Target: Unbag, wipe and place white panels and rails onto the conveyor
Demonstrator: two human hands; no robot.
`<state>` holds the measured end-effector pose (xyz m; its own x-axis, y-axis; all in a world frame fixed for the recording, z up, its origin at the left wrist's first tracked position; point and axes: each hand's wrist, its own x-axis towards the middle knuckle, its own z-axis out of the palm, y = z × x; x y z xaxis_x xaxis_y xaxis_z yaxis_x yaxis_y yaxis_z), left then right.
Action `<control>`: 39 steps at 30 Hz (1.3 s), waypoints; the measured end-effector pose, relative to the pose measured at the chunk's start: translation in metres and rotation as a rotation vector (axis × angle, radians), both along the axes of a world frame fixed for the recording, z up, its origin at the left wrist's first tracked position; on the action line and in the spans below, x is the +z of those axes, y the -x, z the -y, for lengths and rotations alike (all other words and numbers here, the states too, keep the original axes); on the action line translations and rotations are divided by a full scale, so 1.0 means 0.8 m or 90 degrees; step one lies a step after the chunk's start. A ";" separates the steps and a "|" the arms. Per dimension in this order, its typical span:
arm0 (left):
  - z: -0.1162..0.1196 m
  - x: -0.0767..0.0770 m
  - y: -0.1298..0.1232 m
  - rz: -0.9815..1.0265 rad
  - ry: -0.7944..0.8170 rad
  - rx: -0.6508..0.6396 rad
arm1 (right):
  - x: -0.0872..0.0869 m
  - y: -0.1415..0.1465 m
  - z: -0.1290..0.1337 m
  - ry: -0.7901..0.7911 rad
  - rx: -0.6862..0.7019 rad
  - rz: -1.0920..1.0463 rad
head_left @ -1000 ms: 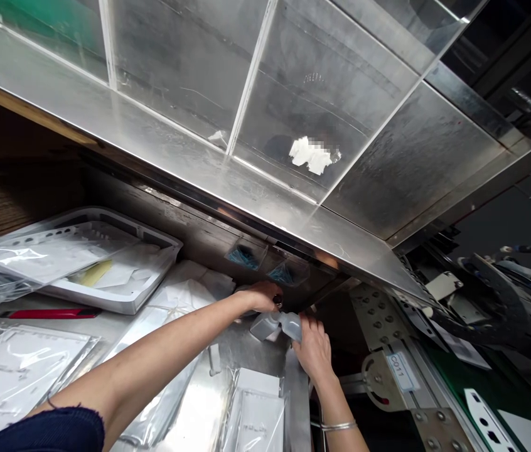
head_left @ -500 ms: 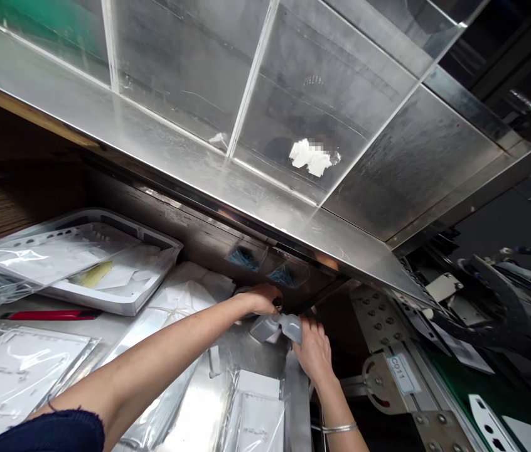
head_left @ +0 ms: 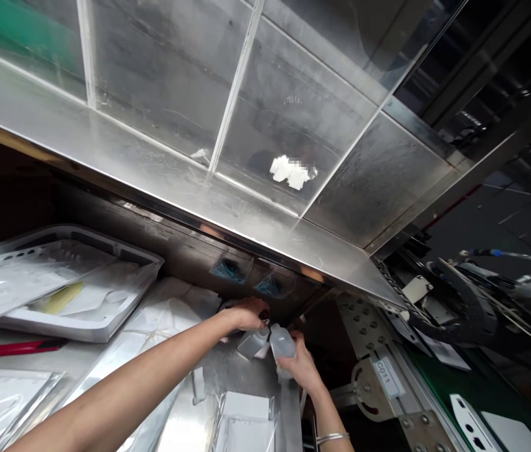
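Note:
My right hand (head_left: 303,364) is wrapped round a translucent plastic bottle (head_left: 283,343), which tilts with its neck toward the upper left. A second translucent bottle (head_left: 251,344) stands on the metal table just under my left hand (head_left: 249,313). The fingers of my left hand are curled near that bottle's neck. A small dark round thing shows at its fingertips; whether it is a cap or a ring I cannot tell. Something white, partly hidden, lies between the two bottles.
A grey tray (head_left: 105,331) with papers and plastic bags is at the left, a red-handled cutter (head_left: 6,349) before it. Bagged white sheets (head_left: 246,433) lie in front. Clear pockets with blue bits (head_left: 230,269) hang at the back. Machinery (head_left: 364,389) borders the right.
My right hand has turned its bottle from lying sideways against the other one to more upright, and the two now stand apart. The camera view has shifted slightly.

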<state>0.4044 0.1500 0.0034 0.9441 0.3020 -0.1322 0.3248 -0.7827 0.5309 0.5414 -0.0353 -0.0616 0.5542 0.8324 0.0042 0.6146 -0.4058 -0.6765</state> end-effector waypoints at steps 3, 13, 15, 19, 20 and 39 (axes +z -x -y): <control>0.001 0.001 0.001 0.004 -0.001 0.014 | -0.010 0.002 0.008 -0.058 0.024 -0.167; 0.000 -0.002 -0.003 0.017 -0.015 0.006 | -0.024 0.028 0.041 -0.378 0.024 -0.725; 0.003 0.000 -0.003 0.013 -0.015 0.002 | -0.025 0.033 0.045 -0.385 0.023 -0.726; 0.009 0.003 -0.004 -0.001 -0.006 -0.003 | -0.006 0.042 0.056 -0.370 0.031 -0.642; 0.009 0.003 -0.004 -0.002 -0.003 -0.002 | 0.003 0.042 0.059 -0.357 0.035 -0.616; -0.004 -0.013 -0.010 0.009 -0.001 -0.015 | -0.010 0.093 0.015 -0.078 0.132 0.032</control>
<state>0.4126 0.1536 -0.0072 0.9528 0.2800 -0.1177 0.2984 -0.7910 0.5342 0.4670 -0.0470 -0.0693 0.3681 0.9199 0.1353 0.7107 -0.1846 -0.6788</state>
